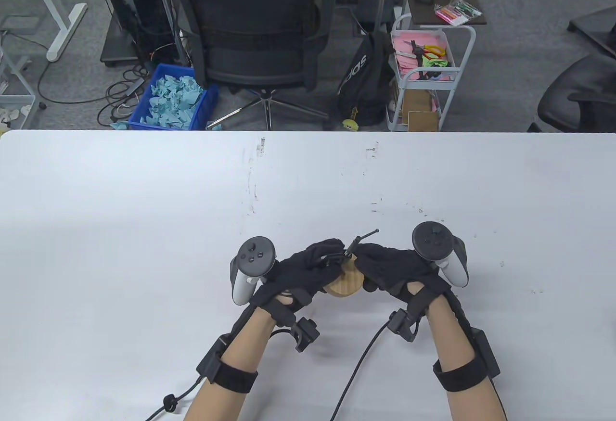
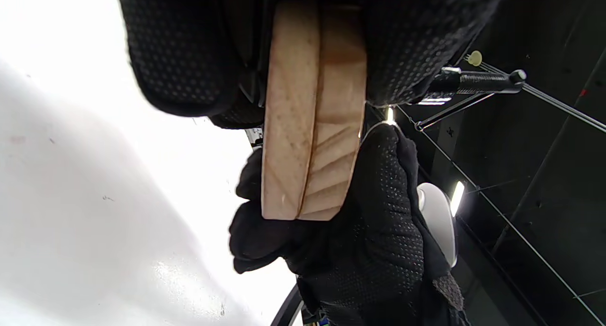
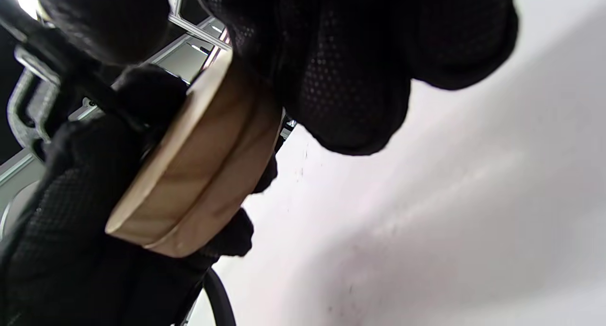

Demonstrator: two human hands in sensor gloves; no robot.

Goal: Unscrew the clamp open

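Two round wooden pieces [image 1: 344, 285] lie face to face, held above the table between both hands. A small metal clamp sits on their far edge; its screw with a sliding bar [image 1: 364, 238] sticks up and to the right, free of both hands. My left hand [image 1: 332, 260] grips the wooden pieces from the left, with fingers on both faces [image 2: 189, 56]. My right hand [image 1: 365, 260] holds them from the right, fingers [image 3: 331, 56] pressed on one face. The clamp's frame [image 3: 23, 94] shows by the left glove. The screw [image 2: 473, 82] shows in the left wrist view. The clamp's jaws are hidden.
The white table [image 1: 144, 209] spreads all around the hands, with faint scuff marks near the middle. A black office chair [image 1: 255, 31], a blue bin [image 1: 173, 98] and a white cart [image 1: 423, 79] stand beyond the far edge. Glove cables trail off the near edge.
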